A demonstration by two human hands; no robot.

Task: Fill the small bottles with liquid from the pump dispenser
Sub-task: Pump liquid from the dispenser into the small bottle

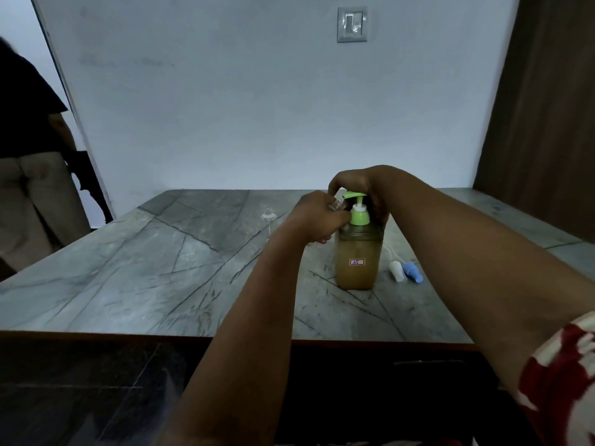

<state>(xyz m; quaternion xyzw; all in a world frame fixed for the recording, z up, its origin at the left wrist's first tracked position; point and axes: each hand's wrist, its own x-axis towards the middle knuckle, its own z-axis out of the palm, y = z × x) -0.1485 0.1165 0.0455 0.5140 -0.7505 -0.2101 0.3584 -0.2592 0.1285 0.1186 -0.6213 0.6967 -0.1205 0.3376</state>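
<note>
A pump dispenser [355, 262] with a green pump head and yellowish-brown liquid stands on the grey stone table [161, 268]; a small label reads 35. My right hand [357, 183] rests on top of the pump head. My left hand [317, 220] grips a small clear bottle [336, 205], whose mouth sits just under the green spout. Another small clear bottle [268, 220] stands upright on the table to the left of my hands.
A white spray cap [397, 271] and a blue spray cap [413, 272] lie on the table right of the dispenser. A person stands at the far left beyond the table. The wall runs behind the table, with a wooden panel at the right.
</note>
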